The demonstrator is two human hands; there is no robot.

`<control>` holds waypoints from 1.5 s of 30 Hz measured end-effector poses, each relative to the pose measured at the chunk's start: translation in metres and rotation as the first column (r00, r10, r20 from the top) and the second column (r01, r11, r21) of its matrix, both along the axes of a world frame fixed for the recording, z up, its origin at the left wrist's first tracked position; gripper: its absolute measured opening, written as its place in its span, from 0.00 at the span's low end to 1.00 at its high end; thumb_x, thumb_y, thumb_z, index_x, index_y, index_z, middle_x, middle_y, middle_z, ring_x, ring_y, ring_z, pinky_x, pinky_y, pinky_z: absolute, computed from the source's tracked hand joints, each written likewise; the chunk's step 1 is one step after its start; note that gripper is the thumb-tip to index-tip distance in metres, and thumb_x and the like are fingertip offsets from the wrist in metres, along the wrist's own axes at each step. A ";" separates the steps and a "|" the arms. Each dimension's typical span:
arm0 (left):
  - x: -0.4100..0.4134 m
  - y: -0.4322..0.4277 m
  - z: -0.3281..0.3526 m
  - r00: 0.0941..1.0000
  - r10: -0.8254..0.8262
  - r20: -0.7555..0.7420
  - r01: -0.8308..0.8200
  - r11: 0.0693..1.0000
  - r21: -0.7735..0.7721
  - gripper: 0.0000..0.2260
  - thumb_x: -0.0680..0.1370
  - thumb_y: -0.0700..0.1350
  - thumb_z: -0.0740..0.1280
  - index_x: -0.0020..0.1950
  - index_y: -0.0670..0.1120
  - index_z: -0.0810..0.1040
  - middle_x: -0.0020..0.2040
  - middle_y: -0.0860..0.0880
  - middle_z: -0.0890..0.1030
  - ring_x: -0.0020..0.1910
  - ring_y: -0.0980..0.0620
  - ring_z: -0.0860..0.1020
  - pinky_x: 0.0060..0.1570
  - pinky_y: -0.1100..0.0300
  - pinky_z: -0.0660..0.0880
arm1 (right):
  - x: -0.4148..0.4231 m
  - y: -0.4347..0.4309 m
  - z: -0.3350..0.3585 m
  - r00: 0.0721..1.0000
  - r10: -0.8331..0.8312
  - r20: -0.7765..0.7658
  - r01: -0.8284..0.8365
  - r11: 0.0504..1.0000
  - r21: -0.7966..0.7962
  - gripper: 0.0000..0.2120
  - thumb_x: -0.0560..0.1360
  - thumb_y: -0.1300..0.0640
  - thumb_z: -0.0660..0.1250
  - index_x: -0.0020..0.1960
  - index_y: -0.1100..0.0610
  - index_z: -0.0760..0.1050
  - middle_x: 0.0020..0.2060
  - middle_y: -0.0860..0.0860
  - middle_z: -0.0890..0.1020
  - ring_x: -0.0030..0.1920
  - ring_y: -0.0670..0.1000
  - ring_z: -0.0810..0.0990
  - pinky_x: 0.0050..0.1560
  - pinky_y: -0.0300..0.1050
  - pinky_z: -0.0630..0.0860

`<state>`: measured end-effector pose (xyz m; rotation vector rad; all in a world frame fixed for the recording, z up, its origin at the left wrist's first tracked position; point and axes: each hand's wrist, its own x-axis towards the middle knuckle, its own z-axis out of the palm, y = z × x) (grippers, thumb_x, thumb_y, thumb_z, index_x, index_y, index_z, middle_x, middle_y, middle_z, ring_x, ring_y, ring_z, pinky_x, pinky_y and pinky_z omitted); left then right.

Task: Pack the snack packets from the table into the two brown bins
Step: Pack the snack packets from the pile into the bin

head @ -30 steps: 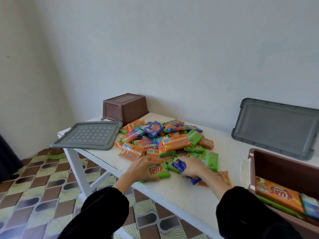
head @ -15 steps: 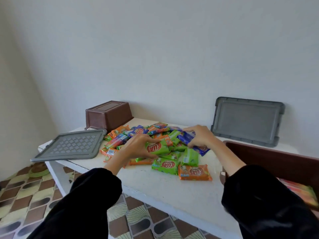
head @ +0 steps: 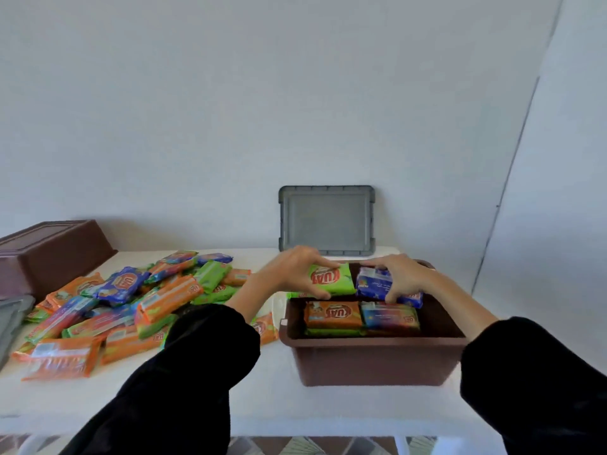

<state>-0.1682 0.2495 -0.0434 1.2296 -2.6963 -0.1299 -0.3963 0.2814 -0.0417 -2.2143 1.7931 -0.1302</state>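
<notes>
Over the open brown bin (head: 371, 362) — a double load.
The left hand (head: 292, 274) pinches a green packet (head: 331, 279); at its three o'clock the right hand (head: 402, 277) grips a blue packet (head: 374, 282). The loose pile (head: 164, 297) lies at the bin's nine o'clock, a grey lid (head: 326, 221) at twelve.

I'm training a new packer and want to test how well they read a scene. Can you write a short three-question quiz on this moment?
1. True or false: the left hand holds a green packet at the open brown bin.
2. The right hand grips a snack packet of which colour? A orange, B blue, C green.
3. Fill in: the grey lid leans against the ____.

Key: 1 true; 2 B; 3 wall.
</notes>
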 end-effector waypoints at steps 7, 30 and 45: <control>-0.048 -0.016 -0.048 0.977 -0.036 0.211 0.021 0.997 0.072 0.28 0.69 0.55 0.72 0.69 0.56 0.70 0.56 0.46 0.77 0.55 0.48 0.74 0.53 0.55 0.69 | -0.022 -0.002 -0.047 0.990 0.035 -0.139 -0.040 0.999 -0.030 0.40 0.66 0.60 0.74 0.74 0.54 0.60 0.65 0.55 0.71 0.66 0.55 0.69 0.64 0.45 0.67; -0.055 -0.015 -0.059 0.944 0.010 0.331 -0.025 0.999 0.040 0.29 0.71 0.50 0.72 0.71 0.48 0.68 0.62 0.44 0.73 0.61 0.46 0.71 0.58 0.55 0.69 | -0.023 -0.033 -0.069 0.921 0.250 -0.299 -0.267 0.964 -0.017 0.34 0.71 0.52 0.71 0.73 0.48 0.60 0.64 0.53 0.68 0.63 0.53 0.67 0.63 0.45 0.66; -0.003 -0.012 -0.018 0.963 0.085 -0.254 -0.062 0.993 0.099 0.16 0.74 0.48 0.70 0.60 0.43 0.79 0.54 0.43 0.80 0.49 0.49 0.79 0.50 0.60 0.75 | 0.003 -0.034 -0.031 0.983 0.161 0.085 -0.154 0.984 -0.089 0.24 0.72 0.48 0.69 0.67 0.52 0.71 0.58 0.53 0.74 0.58 0.50 0.75 0.58 0.44 0.73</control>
